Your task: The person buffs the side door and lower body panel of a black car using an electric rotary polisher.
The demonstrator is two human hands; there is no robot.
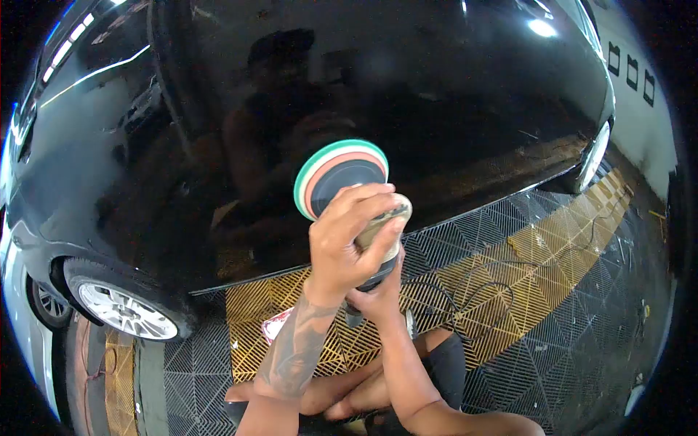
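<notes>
A polisher with a round pad, green at its rim with white and orange layers behind, is held against the lower side of a glossy black car. My left hand wraps over the polisher's head, fingers curled round it. Below and to the right, my right hand grips the dark handle, partly hidden by my left hand and the tool. The pad's working face is turned to the car panel and hidden.
A wheel stands at the left, another at the right. Black and yellow grated floor tiles carry a dark cable. A red and white item lies near my crossed legs. A wall rises at right.
</notes>
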